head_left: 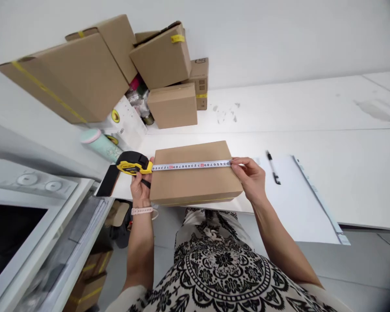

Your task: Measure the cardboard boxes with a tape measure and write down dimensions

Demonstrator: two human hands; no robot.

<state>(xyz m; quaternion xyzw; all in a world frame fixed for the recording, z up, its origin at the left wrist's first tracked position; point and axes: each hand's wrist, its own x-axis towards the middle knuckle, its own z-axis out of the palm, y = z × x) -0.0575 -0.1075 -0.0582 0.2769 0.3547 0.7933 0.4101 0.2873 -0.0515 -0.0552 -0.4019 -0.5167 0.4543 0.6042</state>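
A closed cardboard box (195, 184) lies at the front edge of the white table. Across its top runs the pulled-out blade of a tape measure (133, 163), whose yellow and black case sits at the box's left edge. My left hand (141, 186) is closed around the case from below, its fingers partly hidden. At the box's right edge my right hand (251, 175) pinches the blade's end between thumb and fingers. The blade lies straight along the box's length, with its numbers upside down from here.
Several cardboard boxes (172, 106) are stacked at the back left, near a mint-green tumbler (100, 144) and a dark flat object (108, 181). To the right, a pen (273, 168) lies on white paper (295, 203). A white microwave-like appliance (29, 182) stands at far left.
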